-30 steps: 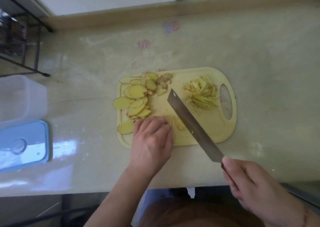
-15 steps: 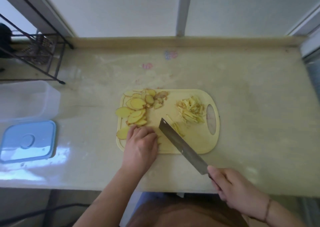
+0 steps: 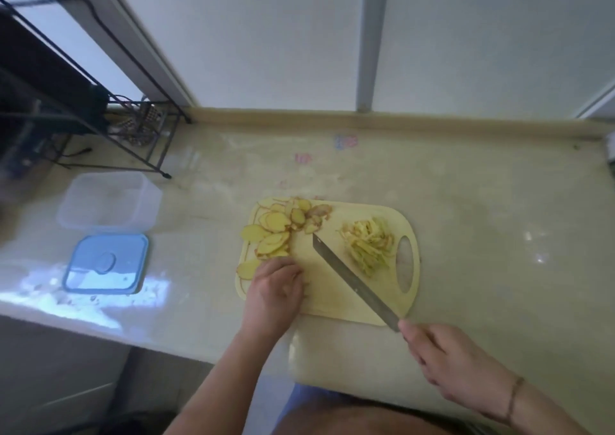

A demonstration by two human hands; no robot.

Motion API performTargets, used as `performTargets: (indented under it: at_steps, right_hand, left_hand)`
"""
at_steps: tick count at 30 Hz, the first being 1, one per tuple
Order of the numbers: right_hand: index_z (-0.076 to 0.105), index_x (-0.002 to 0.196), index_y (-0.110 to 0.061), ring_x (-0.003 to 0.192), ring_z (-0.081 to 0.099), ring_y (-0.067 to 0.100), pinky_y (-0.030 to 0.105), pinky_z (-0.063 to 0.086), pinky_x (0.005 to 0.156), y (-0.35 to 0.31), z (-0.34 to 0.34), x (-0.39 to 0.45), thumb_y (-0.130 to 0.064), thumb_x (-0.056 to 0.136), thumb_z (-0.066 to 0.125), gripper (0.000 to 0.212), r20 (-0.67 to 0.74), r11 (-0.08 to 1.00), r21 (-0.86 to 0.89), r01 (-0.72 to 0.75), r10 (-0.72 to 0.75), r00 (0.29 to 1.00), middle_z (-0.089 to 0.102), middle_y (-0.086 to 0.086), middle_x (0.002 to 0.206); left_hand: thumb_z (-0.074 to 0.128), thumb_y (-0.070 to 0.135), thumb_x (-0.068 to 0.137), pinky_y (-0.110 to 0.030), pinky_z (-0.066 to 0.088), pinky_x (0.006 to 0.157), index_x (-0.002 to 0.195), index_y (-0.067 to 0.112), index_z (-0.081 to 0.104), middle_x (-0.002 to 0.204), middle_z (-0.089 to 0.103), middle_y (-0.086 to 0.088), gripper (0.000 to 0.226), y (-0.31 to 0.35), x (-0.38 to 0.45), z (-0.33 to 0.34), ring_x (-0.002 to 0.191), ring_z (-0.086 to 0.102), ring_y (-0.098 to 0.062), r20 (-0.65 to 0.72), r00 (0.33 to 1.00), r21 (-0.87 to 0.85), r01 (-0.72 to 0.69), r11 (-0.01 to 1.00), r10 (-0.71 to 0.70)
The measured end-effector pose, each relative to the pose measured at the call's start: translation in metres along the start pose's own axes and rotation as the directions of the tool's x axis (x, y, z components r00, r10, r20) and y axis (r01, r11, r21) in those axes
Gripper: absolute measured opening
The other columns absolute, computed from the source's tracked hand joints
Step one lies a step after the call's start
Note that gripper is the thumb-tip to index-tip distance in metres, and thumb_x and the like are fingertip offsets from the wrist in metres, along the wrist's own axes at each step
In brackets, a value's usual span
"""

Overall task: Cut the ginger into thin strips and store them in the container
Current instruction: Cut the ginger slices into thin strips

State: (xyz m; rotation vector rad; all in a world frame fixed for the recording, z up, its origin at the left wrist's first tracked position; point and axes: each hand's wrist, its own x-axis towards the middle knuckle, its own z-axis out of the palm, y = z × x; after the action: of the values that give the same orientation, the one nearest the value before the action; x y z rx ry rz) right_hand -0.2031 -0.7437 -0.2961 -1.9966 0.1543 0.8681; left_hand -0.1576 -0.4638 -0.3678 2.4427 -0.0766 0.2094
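Clear plastic container [image 3: 109, 200] sits by the counter's left edge. On the pale yellow cutting board [image 3: 332, 305], left hand [image 3: 276, 290] curls over ginger slices [image 3: 269, 231]; right hand [image 3: 442, 358] grips the steel cleaver [image 3: 352, 280], thin ginger strips [image 3: 371, 246] beyond. No readable writing.

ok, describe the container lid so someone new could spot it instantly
Start at the yellow cutting board mid-counter and look left. Near the counter's front edge lies a flat blue lid with a round mark in its middle. Just behind it sits the clear container; the lid alone is blue and opaque.
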Motion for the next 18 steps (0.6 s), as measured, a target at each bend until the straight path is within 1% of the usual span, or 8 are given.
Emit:
performTargets:
  at_steps: [2, 4, 6, 8, 11, 14, 16, 18]
  right_hand:
    - [0.041, 0.061, -0.014, 0.047, 0.035, 0.006, 0.021, 0.03, 0.049, 0.005, 0.001, -0.003, -0.075, 0.083, 0.033, 0.065, -0.026, 1.0, -0.018, 0.022, -0.022, 0.999, 0.038, -0.005, 0.05]
    - [0.041, 0.061, -0.015, 0.046, 0.037, 0.005, 0.023, 0.03, 0.051, 0.007, -0.001, -0.004, -0.068, 0.084, 0.038, 0.058, -0.053, 0.999, -0.04, 0.008, -0.01, 0.999, 0.04, -0.005, 0.049]
    - [0.041, 0.06, -0.015, 0.044, 0.037, 0.005, 0.022, 0.029, 0.049, 0.004, -0.001, -0.006, -0.06, 0.09, 0.042, 0.054, -0.092, 0.999, -0.049, -0.017, 0.013, 0.996, 0.04, -0.004, 0.047]
    - [0.042, 0.059, -0.015, 0.041, 0.037, 0.004, 0.017, 0.028, 0.044, 0.0, 0.002, -0.006, -0.062, 0.089, 0.04, 0.055, -0.14, 0.998, -0.051, -0.038, 0.03, 0.99, 0.04, -0.005, 0.044]
    - [0.043, 0.06, -0.015, 0.035, 0.037, 0.005, 0.016, 0.03, 0.039, -0.01, 0.013, -0.004, -0.061, 0.089, 0.039, 0.054, -0.194, 0.995, -0.048, -0.088, 0.077, 0.978, 0.04, -0.006, 0.041]
    - [0.046, 0.061, -0.015, 0.033, 0.037, 0.004, 0.016, 0.029, 0.037, -0.021, 0.024, -0.001, -0.059, 0.092, 0.042, 0.054, -0.234, 0.992, -0.035, -0.12, 0.109, 0.966, 0.042, -0.005, 0.04]
    - [0.047, 0.062, -0.015, 0.033, 0.037, 0.004, 0.015, 0.028, 0.037, -0.027, 0.028, 0.001, -0.057, 0.094, 0.043, 0.053, -0.255, 0.992, -0.039, -0.121, 0.107, 0.961, 0.044, -0.004, 0.042]
    - [0.046, 0.062, -0.015, 0.033, 0.038, 0.004, 0.015, 0.028, 0.037, -0.033, 0.033, 0.002, -0.056, 0.095, 0.042, 0.053, -0.27, 0.992, -0.051, -0.113, 0.095, 0.958, 0.043, -0.003, 0.043]
  left_hand:
    - [0.068, 0.018, 0.083, -0.035, 0.057, 0.077, 0.089, 0.008, 0.079, 0.097, 0.072, -0.001, 0.016, 0.005, 0.011, -0.001, 0.091, 0.066, -0.019, -0.083, 0.992, -0.032, 0.09, 0.995, -0.092]
    - [0.069, 0.016, 0.079, -0.037, 0.056, 0.083, 0.092, 0.009, 0.079, 0.1, 0.071, -0.003, 0.018, 0.006, 0.028, -0.004, 0.096, 0.064, -0.022, -0.143, 0.973, -0.031, 0.18, 0.983, -0.182]
    - [0.069, 0.018, 0.076, -0.038, 0.053, 0.089, 0.095, 0.009, 0.078, 0.102, 0.071, -0.005, 0.022, 0.003, 0.047, -0.008, 0.098, 0.063, -0.028, -0.158, 0.971, 0.031, 0.186, 0.982, -0.179]
    - [0.069, 0.021, 0.075, -0.04, 0.051, 0.091, 0.099, 0.009, 0.077, 0.105, 0.071, -0.008, 0.028, -0.003, 0.063, -0.01, 0.1, 0.063, -0.034, -0.129, 0.98, 0.092, 0.164, 0.982, -0.152]
    - [0.068, 0.022, 0.081, -0.042, 0.046, 0.099, 0.113, 0.008, 0.073, 0.118, 0.068, -0.01, 0.036, -0.011, 0.085, -0.015, 0.112, 0.058, -0.036, 0.009, 0.985, 0.129, 0.17, 0.977, -0.172]
    - [0.063, 0.011, 0.087, -0.037, 0.039, 0.108, 0.133, 0.012, 0.062, 0.135, 0.058, -0.007, 0.046, -0.021, 0.104, -0.027, 0.127, 0.05, -0.029, 0.226, 0.951, 0.093, 0.194, 0.977, -0.21]
    - [0.06, 0.007, 0.087, -0.033, 0.039, 0.107, 0.135, 0.013, 0.06, 0.137, 0.056, -0.006, 0.049, -0.033, 0.112, -0.035, 0.127, 0.05, -0.028, 0.345, 0.921, 0.13, 0.141, 0.981, -0.178]
    - [0.064, 0.005, 0.086, -0.033, 0.042, 0.105, 0.133, 0.012, 0.063, 0.134, 0.057, -0.007, 0.048, -0.042, 0.113, -0.04, 0.123, 0.053, -0.029, 0.388, 0.914, 0.125, 0.075, 0.989, -0.118]
